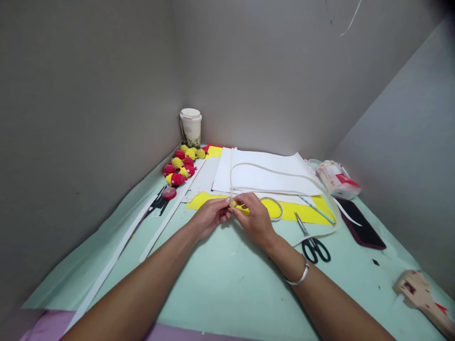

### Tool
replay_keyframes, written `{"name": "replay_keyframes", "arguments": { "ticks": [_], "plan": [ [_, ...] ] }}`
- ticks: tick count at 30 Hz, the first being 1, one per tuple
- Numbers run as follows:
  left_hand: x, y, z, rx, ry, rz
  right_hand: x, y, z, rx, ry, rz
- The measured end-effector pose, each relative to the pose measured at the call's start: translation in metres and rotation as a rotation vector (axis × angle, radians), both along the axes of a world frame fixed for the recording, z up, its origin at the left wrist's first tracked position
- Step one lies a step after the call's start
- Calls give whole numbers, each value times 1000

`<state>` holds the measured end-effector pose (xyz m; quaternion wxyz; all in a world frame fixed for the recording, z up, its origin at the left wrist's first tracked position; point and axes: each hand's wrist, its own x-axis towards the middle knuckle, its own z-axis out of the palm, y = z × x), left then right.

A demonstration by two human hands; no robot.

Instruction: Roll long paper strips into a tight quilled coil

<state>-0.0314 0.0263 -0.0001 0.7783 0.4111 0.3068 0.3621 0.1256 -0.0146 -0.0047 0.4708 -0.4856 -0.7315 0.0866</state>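
My left hand [212, 215] and my right hand [254, 219] meet above the middle of the table. Both have their fingers pinched around a small yellow coiled piece [233, 203], mostly hidden by the fingertips. A long narrow pale strip [284, 172] rises beside the fingertips, loops right over the white sheets and bends down toward my right forearm. Whether it joins the yellow piece, I cannot tell. Just right of my right hand lies a pale ring-shaped roll [280, 210] on yellow paper [289, 214]. Scissors [309, 241] with black handles rest beyond my right wrist.
White sheets [263, 173] lie at the back. To the left are several red and yellow coiled ornaments [177, 179], a round red-rimmed container [169, 193] and long white strips [170, 220]. A lidded cup [191, 127] stands behind. Rightward are a tissue pack [337, 179], phone [360, 225] and glue gun [419, 293].
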Motion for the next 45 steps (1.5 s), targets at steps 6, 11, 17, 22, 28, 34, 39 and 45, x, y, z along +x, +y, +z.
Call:
{"name": "replay_keyframes", "arguments": {
  "ticks": [6,11,17,22,28,34,39,45],
  "plan": [
    [-1,1,-1,9,14,-4,1,1,0,-7,-8,4],
    [-1,0,1,8,23,11,2,1,-1,-30,-9,10],
    [-3,2,-1,16,14,-29,3,1,-2,-65,7,16],
    [-2,2,-1,19,10,-32,3,1,1,-74,10,26],
    [-2,2,0,27,25,-44,6,2,1,-110,28,56],
    [-4,2,-1,26,39,-67,7,2,2,-126,13,86],
    [-5,3,-1,24,38,-76,8,1,5,-111,-17,89],
    [-4,2,0,15,43,-72,9,2,0,-94,-19,102]
  ]
}}
